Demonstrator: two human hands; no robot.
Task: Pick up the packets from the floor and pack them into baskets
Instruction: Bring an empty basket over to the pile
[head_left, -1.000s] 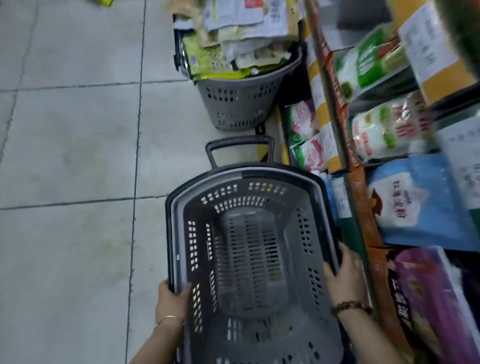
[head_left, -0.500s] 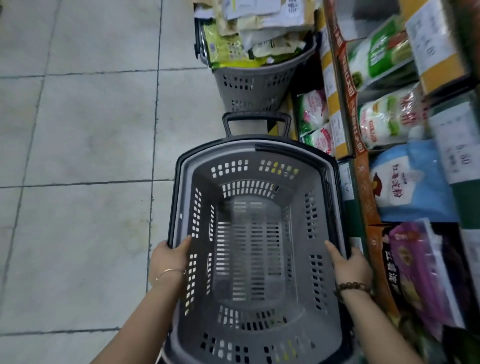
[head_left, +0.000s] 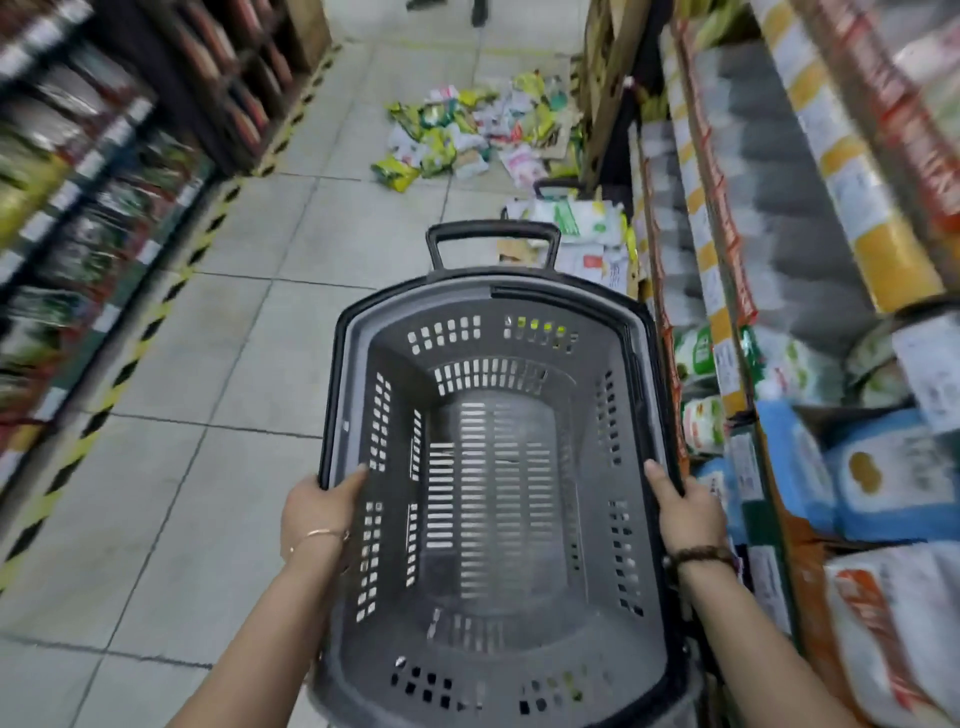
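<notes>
An empty grey slotted basket (head_left: 519, 317) with a black rim and a raised black handle fills the middle of the view. My left hand (head_left: 319, 506) grips its left rim, thumb inside. My right hand (head_left: 683, 506) grips the right rim the same way. Far down the aisle a heap of green, yellow and white packets (head_left: 467, 132) lies on the tiled floor. Just beyond the handle stands a second basket (head_left: 558, 186), piled with packets (head_left: 576, 228) so that only its handle shows.
Stocked shelves (head_left: 737, 322) run close along the right, with bagged goods beside the basket. Darker shelves (head_left: 104, 171) line the left behind black-and-yellow floor tape (head_left: 156, 317). Someone's feet (head_left: 447, 6) show at the aisle's far end.
My view has tilted up from the floor to the length of the aisle. The packet heap and left shelves have come into sight. Both hands have stayed on the basket's rims.
</notes>
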